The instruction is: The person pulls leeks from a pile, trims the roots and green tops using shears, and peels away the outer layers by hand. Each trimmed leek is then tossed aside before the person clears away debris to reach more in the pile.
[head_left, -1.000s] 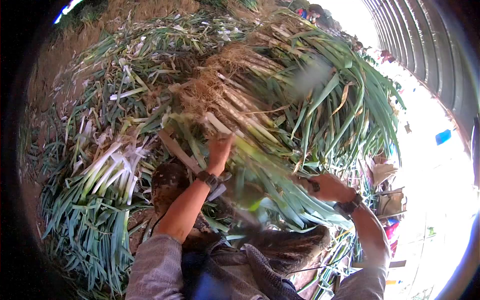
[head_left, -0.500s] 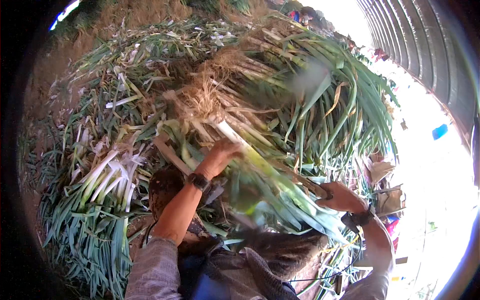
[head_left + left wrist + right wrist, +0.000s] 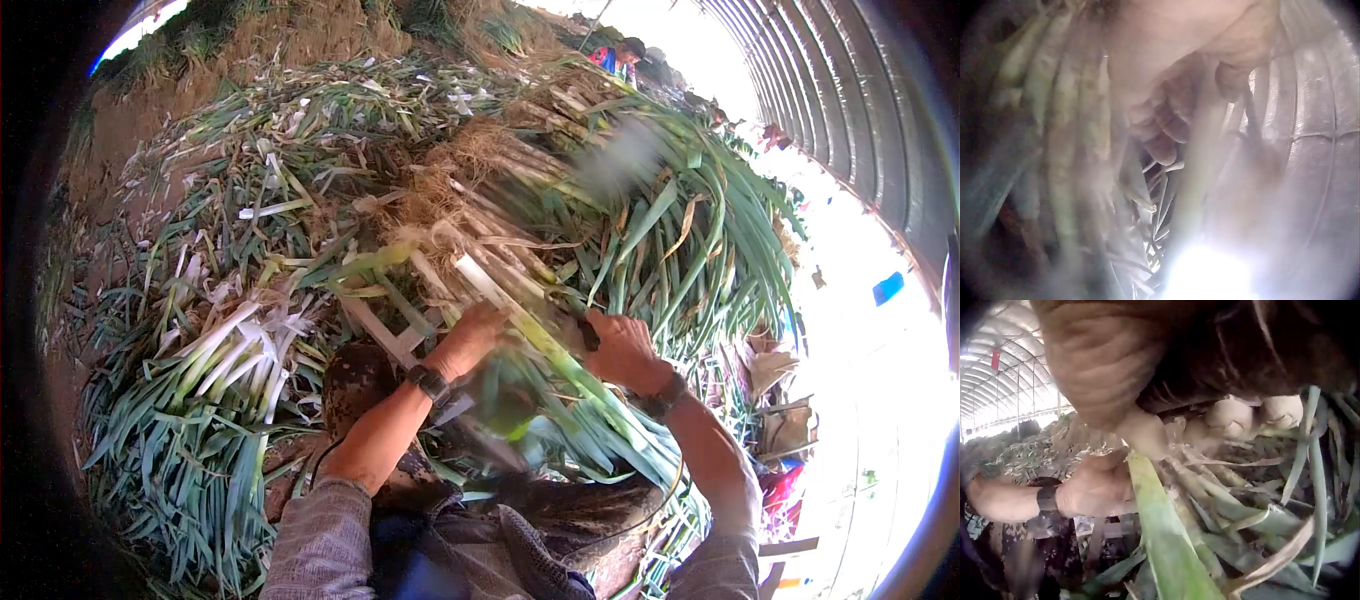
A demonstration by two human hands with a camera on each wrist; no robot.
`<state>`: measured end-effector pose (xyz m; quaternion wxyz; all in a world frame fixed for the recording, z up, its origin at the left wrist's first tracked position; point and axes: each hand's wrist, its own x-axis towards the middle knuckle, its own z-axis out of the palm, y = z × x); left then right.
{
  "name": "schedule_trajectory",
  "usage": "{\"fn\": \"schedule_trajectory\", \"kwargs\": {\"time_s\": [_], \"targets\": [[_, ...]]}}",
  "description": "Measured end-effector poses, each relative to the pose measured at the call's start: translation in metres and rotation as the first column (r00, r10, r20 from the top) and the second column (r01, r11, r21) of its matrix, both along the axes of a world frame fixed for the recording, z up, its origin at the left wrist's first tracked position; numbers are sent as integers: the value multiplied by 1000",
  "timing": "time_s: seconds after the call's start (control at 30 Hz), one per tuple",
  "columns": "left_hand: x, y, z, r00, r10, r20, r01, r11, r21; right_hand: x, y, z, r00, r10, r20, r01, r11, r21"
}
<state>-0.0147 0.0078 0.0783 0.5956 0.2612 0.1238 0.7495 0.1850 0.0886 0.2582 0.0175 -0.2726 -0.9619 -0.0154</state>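
In the head view my left hand (image 3: pixel 472 338) grips a leek (image 3: pixel 540 340) just below its white end, the green leaves trailing down to the right. The right hand (image 3: pixel 628 352) is close beside the same leek, on its far right side. Its fingers curl round a dark brown handle-like thing (image 3: pixel 1241 353); I cannot tell its kind, as the hand covers most of it. In the right wrist view the leek's green part passes just under the right thumb, with the left hand (image 3: pixel 1097 490) behind. The left wrist view shows curled fingers (image 3: pixel 1163 122) beside a pale, blurred stalk.
A heap of untrimmed leeks (image 3: pixel 660 210) with brown roots lies ahead to the right. Peeled white leeks (image 3: pixel 235 345) lie at the left, leaves toward me. Loose leaf scraps (image 3: pixel 290 130) cover the ground beyond. Another person (image 3: pixel 615 62) is far ahead, near the ribbed wall (image 3: pixel 850 110).
My right hand has moved up and left, from near the leaf ends to close by the left hand, still holding the dark thing. The left hand keeps hold of the leek and has shifted slightly right.
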Motion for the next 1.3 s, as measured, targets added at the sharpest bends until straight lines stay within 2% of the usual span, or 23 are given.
{"fn": "schedule_trajectory", "kwargs": {"time_s": [0.03, 0.17, 0.23, 0.33, 0.43, 0.47, 0.5, 0.57, 0.6, 0.7, 0.8, 0.83, 0.87, 0.9, 0.93, 0.97, 1.03, 1.07, 1.1, 1.17, 1.2, 1.23, 1.3], "targets": [[1, 0, 0, 1000, 5, 7, -5, 1000, 4, -3, 3, -2, 997, 33, -77, -28, 998, 57], [2, 2, -6, 999, 38, -16, -38, 999, 28, -7, 3, 3, 990, 116, -85, -103, 983, 150], [2, 3, -3, 998, 22, -66, -24, 999, -32, -8, 1, 20, 998, 47, -50, -47, 999, -5], [8, -2, 1, 997, 42, -62, -45, 998, -38, 3, -5, 18, 996, 82, 21, -82, 996, 18], [15, 6, -3, 1000, -8, -26, 7, 999, -36, -1, -9, 25, 999, 5, 42, -5, 1000, -5], [15, 8, -4, 999, -14, -37, 13, 999, -38, 2, -17, 28, 993, 114, 20, -113, 992, -50], [19, 9, -4, 997, -32, -70, 28, 998, -56, 7, -15, 26, 994, 106, 13, -106, 993, -54], [31, 6, -8, 990, -74, -124, 62, 993, -100, 27, -7, 19, 996, 73, 48, -71, 997, -43], [35, 4, -6, 990, -54, -130, 36, 990, -136, 37, -12, 33, 997, 59, -42, -61, 997, -40], [44, 8, -20, 996, -67, -61, 58, 987, -149, 90, -4, 38, 995, -92, 37, 92, 996, -3], [47, 5, -7, 995, -21, -100, -1, 979, -206, 154, -8, 22, 993, -117, 31, 118, 993, -27], [42, 5, 3, 988, 5, -151, -43, 969, -245, 167, -16, 26, 988, -139, 64, 147, 977, -152], [37, 7, 15, 982, 29, -184, -66, 978, -200, 178, -26, 31, 978, -192, 82, 205, 956, -210], [35, 6, 35, 958, 133, -255, -195, 952, -236, 182, -42, 42, 965, -241, 104, 261, 927, -271], [32, 4, 58, 953, 188, -236, -219, 969, -114, 185, -54, 49, 943, -312, 115, 333, 894, -301], [30, 5, 75, 948, 239, -213, -242, 970, 8, 197, -59, 48, 959, -268, 93, 284, 923, -262], [16, 15, 86, 967, 214, -137, -222, 974, -44, 207, -61, 45, 972, -234, 16, 225, 915, -334], [14, 21, 88, 964, 216, -155, -233, 968, -97, 205, -63, 48, 967, -253, 44, 254, 918, -306], [14, 26, 78, 962, 217, -167, -234, 968, -92, 201, -66, 49, 968, -247, -35, 220, 911, -348], [10, 38, 53, 979, 121, -164, -155, 965, -211, 202, -64, 28, 965, -208, -161, 149, 936, -318], [8, 35, 43, 956, 132, -261, -185, 964, -189, 205, -59, 15, 981, -144, -127, 109, 962, -251], [14, 30, 42, 938, 189, -289, -286, 894, -344, 202, -61, 5, 980, -155, -128, 118, 959, -257], [7, 29, 19, 953, 131, -274, -220, 920, -324, 200, -63, -7, 990, -126, -57, 107, 960, -257]]}}
